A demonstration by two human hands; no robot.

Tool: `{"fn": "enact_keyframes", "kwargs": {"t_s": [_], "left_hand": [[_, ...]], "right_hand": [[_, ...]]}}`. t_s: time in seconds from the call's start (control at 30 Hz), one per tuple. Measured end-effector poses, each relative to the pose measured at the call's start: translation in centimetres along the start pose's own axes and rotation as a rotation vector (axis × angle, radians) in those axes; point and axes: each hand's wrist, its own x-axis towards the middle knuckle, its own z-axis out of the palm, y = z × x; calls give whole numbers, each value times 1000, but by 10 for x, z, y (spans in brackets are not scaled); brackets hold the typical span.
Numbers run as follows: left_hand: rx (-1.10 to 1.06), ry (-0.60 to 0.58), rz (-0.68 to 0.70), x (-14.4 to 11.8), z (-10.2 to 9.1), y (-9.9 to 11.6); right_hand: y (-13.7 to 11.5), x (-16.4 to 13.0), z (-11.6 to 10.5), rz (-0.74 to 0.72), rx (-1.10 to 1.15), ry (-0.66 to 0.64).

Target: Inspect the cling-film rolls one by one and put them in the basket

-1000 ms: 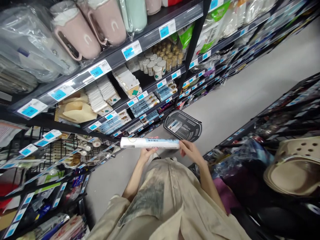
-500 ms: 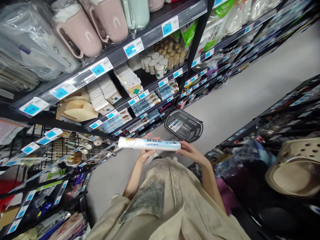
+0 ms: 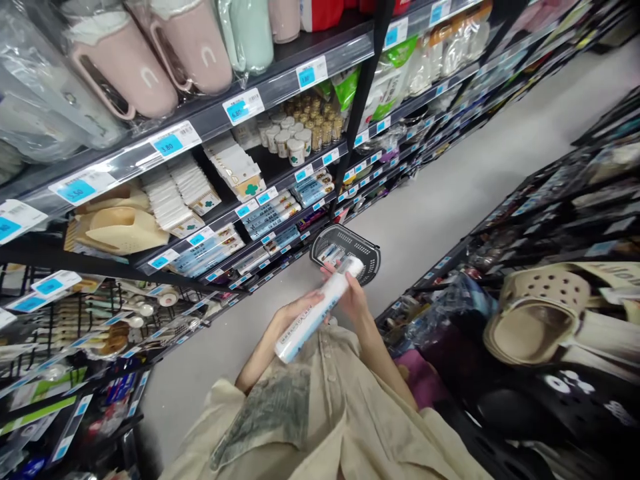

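I hold a long roll of cling film (image 3: 315,313) in white and pale-blue printed packaging, slanted in front of my shirt with its white far end up and to the right. My left hand (image 3: 295,310) is closed along the roll's left side, near the middle. Around the far end, my right hand (image 3: 354,297) is wrapped, with fingertips showing on the other side. Just beyond that end stands a dark grey shopping basket (image 3: 371,248) on the floor, with similar printed packs (image 3: 331,253) inside, partly covered by the roll and my fingers.
Shelves on the left carry pink mugs (image 3: 125,63), beige scoops (image 3: 123,227), toothpick jars (image 3: 320,127) and more blue-white rolls (image 3: 207,250). Kitchen utensils (image 3: 115,333) hang at lower left. Beige clogs (image 3: 533,313) and black clogs (image 3: 560,400) crowd the right. A grey aisle floor (image 3: 450,167) runs between.
The roll has turned from level to slanted, its left end swinging down towards me. Both hands have shifted along with it, the right now wrapped around the far end. The view has moved slightly.
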Motion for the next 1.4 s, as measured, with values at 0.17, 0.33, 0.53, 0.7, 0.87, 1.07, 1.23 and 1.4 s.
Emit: {"fn": "enact_keyframes", "kwargs": {"t_s": [0.17,0.33,0.53,0.7,0.87,1.07,1.23,1.4], "left_hand": [[542,12,9,-8,-17,-13],[681,385,111,-21,-55,-36],[482,558,155,-17,-55,-45],[284,652,207,-16,-47,-47],[-65,836,173,-10,-44,-65],[-89,954,80,-12,-52,-89],[538,695,-70,-6,-85,-45],[1249,150,-39,68,-99,9]], "right_hand": [[-4,3,-30,-208,153,505],[-14,8,-54,-295,341,699],[-25,2,-67,-148,372,702],[-33,-8,-67,-208,220,557],[-31,-6,-83,-133,80,458],[-3,-16,-113,24,77,593],[-2,-14,-113,-66,57,594],[8,21,-113,-77,56,684]]}}
